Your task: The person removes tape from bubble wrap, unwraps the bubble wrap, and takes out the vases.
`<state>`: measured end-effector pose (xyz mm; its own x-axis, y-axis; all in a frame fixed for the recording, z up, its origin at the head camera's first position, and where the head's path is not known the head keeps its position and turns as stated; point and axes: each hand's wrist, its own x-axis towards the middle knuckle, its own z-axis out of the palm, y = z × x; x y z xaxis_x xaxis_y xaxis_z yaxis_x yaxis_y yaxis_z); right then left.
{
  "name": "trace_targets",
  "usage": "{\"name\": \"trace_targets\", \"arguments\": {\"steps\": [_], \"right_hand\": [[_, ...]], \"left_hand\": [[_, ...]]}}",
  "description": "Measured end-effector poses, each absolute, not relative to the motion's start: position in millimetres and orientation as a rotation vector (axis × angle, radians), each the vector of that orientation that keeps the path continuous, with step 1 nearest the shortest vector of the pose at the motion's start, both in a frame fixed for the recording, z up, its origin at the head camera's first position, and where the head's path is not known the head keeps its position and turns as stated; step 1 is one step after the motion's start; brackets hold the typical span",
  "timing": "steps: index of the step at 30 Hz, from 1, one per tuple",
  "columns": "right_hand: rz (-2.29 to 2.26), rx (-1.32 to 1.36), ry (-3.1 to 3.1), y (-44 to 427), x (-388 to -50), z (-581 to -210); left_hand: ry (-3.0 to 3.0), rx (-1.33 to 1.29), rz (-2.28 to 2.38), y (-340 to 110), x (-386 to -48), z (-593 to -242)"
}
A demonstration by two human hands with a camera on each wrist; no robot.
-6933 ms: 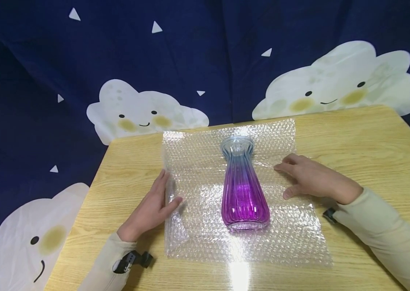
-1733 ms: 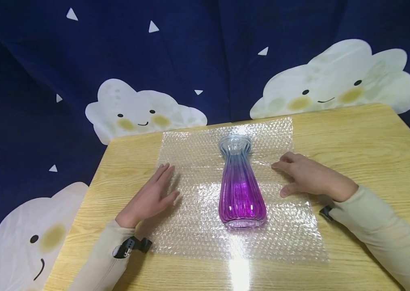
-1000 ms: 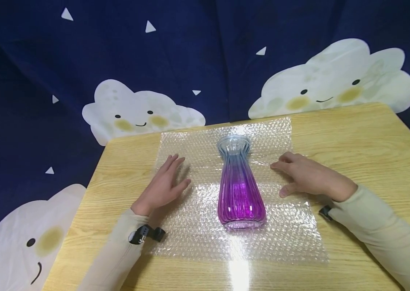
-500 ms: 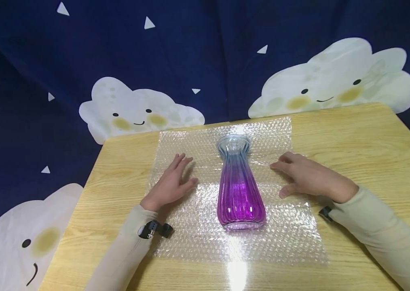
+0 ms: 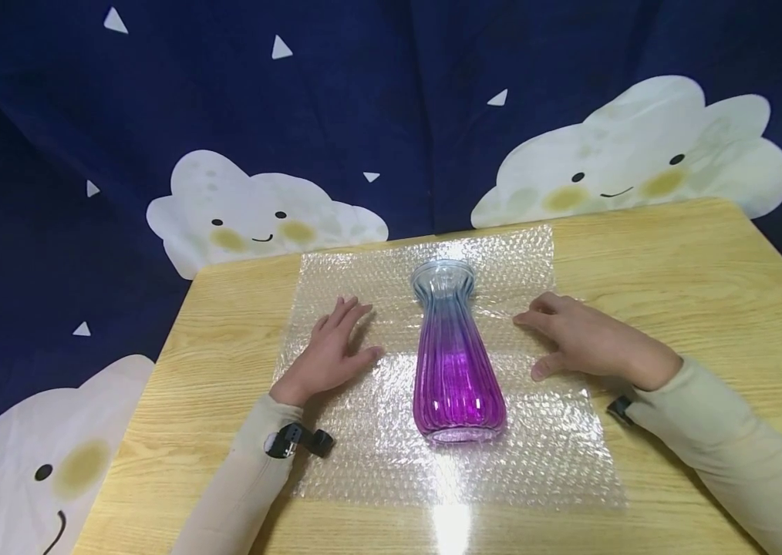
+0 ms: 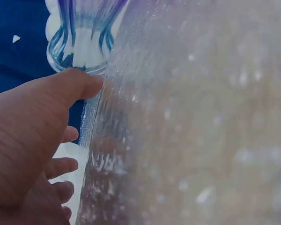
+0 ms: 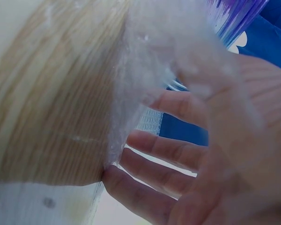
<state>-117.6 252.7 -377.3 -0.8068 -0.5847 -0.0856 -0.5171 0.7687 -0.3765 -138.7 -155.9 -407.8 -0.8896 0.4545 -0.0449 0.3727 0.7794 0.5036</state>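
Note:
A ribbed glass vase (image 5: 458, 362), clear blue at the neck and fading to purple at the base, lies on its side on a sheet of bubble wrap (image 5: 363, 462). Its mouth points away from me. My left hand (image 5: 325, 358) is over the left part of the wrap, fingers spread and straight, apart from the vase. In the left wrist view the vase's rim (image 6: 79, 68) shows beyond the thumb. My right hand (image 5: 581, 335) rests at the wrap's right edge, fingers loosely bent. In the right wrist view, clear wrap (image 7: 140, 56) partly veils the thumb; the fingers (image 7: 164, 150) look extended.
The wrap lies on a wooden table (image 5: 696, 308), near its far edge. Behind the table hangs a dark blue curtain (image 5: 335, 100) printed with white clouds (image 5: 641, 146) and small triangles. Light glares on the table in front of the wrap.
My left hand has left the wrap's left edge and shifted right, closer to the vase. That edge, earlier turned up, now lies flatter and farther left. The right hand and vase have hardly moved.

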Motion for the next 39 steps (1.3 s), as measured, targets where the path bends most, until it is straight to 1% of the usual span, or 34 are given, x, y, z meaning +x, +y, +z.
{"name": "trace_targets", "arguments": {"steps": [10, 39], "right_hand": [[-0.502, -0.876, 2.766, 253.3, -118.3, -377.6], [-0.497, -0.857, 2.757, 253.3, -118.4, -377.8]], "left_hand": [[2.728, 0.611, 0.732, -162.1, -135.1, -411.0], [2.728, 0.591, 0.710, -162.9, -133.8, -412.7]]}}
